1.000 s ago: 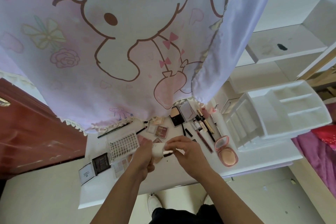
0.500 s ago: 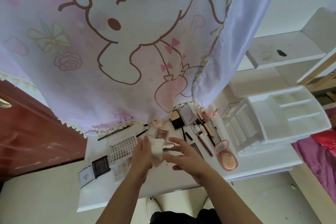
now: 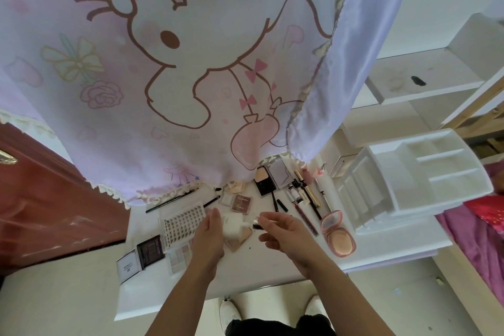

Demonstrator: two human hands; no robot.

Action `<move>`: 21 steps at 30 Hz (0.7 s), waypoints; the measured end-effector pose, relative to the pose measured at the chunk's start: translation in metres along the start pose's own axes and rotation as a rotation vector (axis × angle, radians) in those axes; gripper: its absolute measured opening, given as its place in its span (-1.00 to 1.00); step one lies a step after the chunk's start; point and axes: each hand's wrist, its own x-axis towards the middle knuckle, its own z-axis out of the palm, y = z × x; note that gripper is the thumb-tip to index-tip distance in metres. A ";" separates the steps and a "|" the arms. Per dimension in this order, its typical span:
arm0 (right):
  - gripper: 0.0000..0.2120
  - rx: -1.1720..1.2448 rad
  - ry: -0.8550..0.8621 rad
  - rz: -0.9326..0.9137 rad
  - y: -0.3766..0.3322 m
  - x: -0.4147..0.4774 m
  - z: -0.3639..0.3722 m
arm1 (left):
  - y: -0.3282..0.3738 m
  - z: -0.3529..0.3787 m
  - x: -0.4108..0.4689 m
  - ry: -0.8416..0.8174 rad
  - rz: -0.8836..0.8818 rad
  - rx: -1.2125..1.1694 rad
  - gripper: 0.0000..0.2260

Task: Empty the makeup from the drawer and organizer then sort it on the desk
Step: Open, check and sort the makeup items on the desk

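Over the white desk [image 3: 272,262], my left hand [image 3: 210,232] grips a small white bottle [image 3: 231,226] with its nozzle pointing right. My right hand [image 3: 283,229] is just to the right of the nozzle and pinches a small silver-and-black cap [image 3: 256,222] between thumb and forefinger. The cap is a short gap away from the bottle. Makeup lies spread around both hands: a lash tray [image 3: 182,222], dark palettes [image 3: 148,251], a blush palette [image 3: 241,203], a row of mascaras and pencils [image 3: 302,194], and an open pink compact [image 3: 338,234].
A white multi-compartment organizer [image 3: 425,180] stands on the desk's right end. A pink cartoon-print curtain [image 3: 191,76] hangs over the desk's back half and hides it. There is a red-brown door [image 3: 49,199] at left, white shelves [image 3: 425,76] at upper right and pink bedding [image 3: 480,226] at right.
My right hand has come off the white bottle and drawn slightly to the right with the cap. My left hand keeps holding the bottle in about the same place.
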 end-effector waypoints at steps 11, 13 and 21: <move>-0.61 0.181 0.139 -0.010 0.003 0.008 -0.026 | -0.005 -0.003 -0.007 -0.175 -0.076 -0.261 -0.63; -0.65 0.165 0.150 0.013 0.011 0.009 -0.028 | -0.010 -0.002 -0.006 -0.223 -0.104 -0.296 -0.69; -0.66 -0.328 0.300 0.052 0.063 0.031 -0.043 | -0.040 0.013 0.015 -0.246 -0.083 -0.212 -0.72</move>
